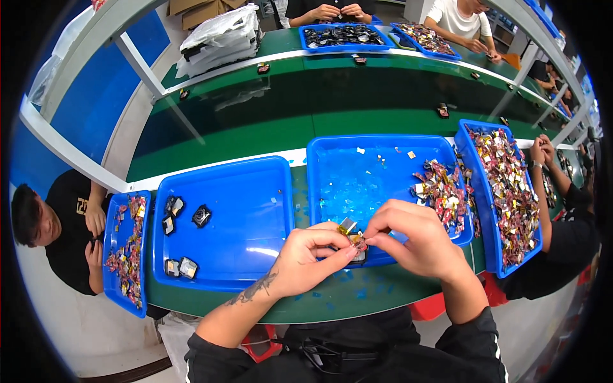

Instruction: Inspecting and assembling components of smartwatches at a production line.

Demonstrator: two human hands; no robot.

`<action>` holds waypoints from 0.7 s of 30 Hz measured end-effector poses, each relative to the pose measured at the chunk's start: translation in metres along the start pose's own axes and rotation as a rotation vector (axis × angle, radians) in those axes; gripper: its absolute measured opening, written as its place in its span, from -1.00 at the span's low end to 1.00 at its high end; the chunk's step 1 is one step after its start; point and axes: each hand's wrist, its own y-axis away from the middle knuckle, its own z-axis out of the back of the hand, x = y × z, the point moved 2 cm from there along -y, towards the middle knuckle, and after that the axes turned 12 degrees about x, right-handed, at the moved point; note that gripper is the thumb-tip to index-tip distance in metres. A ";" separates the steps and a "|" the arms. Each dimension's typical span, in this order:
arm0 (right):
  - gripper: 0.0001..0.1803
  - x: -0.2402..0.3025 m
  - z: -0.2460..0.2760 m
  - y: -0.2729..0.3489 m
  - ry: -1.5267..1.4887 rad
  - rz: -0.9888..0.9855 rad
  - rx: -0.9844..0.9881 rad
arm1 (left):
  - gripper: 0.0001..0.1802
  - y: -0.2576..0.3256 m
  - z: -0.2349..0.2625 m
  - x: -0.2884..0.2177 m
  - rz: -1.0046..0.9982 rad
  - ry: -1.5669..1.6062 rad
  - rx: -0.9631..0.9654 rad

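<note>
Between my hands is a small electronic module [348,226] with a shiny gold ribbon and reddish wires or film, over a dark piece beneath. My left hand [305,263] is closed, thumb and fingers pinching the module from the left. From the right, my right hand [418,239] pinches at the reddish part, fingertips together; exactly what lies between them is too small to make out. Both hands are over the near edge of a blue tray [314,185], which has small modules [440,191] heaped at its right side and bits of blue film scattered on its bottom.
To the left, another blue tray [223,169] contains several black square units [202,216]. Blue trays of modules stand at far left [148,255] and right [495,255]. Past a white rail runs a green conveyor [370,121] carrying scattered units. Co-workers sit at both sides and across.
</note>
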 end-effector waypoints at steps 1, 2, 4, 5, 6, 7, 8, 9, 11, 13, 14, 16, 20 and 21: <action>-0.91 0.001 -0.002 0.000 -0.001 -0.002 0.002 | -0.89 0.000 -0.001 -0.003 -0.028 -0.072 -0.052; -0.92 0.000 -0.005 0.001 -0.119 -0.159 0.024 | -0.89 0.000 -0.001 -0.005 -0.056 -0.144 -0.104; -0.92 -0.005 -0.012 0.005 -0.237 -0.322 0.046 | -0.89 -0.001 -0.002 -0.008 -0.085 -0.346 -0.144; -0.91 -0.012 -0.018 0.008 -0.489 -0.417 0.069 | -0.88 -0.001 -0.003 -0.009 -0.117 -0.550 -0.182; -0.89 -0.016 -0.023 0.011 -0.744 -0.508 0.090 | -0.88 -0.002 -0.005 -0.009 -0.115 -0.546 -0.178; -0.89 -0.016 -0.026 0.012 -0.746 -0.511 0.091 | -0.88 -0.002 -0.006 -0.009 -0.118 -0.597 -0.213; -0.88 -0.016 -0.028 0.013 -0.822 -0.501 0.035 | -0.88 -0.002 -0.007 -0.010 -0.122 -0.648 -0.248; -0.86 -0.014 -0.031 0.014 -0.899 -0.491 -0.022 | -0.88 -0.001 -0.006 -0.011 -0.120 -0.646 -0.248; -0.83 -0.009 -0.039 0.012 -0.794 -0.424 -0.140 | -0.84 0.000 -0.006 -0.012 -0.113 -0.643 -0.206; -0.80 -0.007 -0.045 0.013 -0.686 -0.355 -0.257 | -0.80 -0.002 -0.007 -0.008 -0.114 -0.540 -0.227; -0.77 -0.008 -0.047 0.014 -0.597 -0.338 -0.312 | -0.76 -0.002 -0.008 -0.006 -0.117 -0.438 -0.244; -0.72 -0.006 -0.053 0.014 -0.521 -0.311 -0.432 | -0.71 -0.003 -0.008 -0.002 -0.090 -0.245 -0.259; -0.72 -0.011 -0.063 0.014 -0.379 -0.281 -0.525 | -0.61 -0.003 -0.004 0.008 -0.036 0.106 -0.237; -0.71 -0.011 -0.063 0.014 -0.328 -0.273 -0.533 | -0.60 -0.003 -0.004 0.008 -0.031 0.180 -0.242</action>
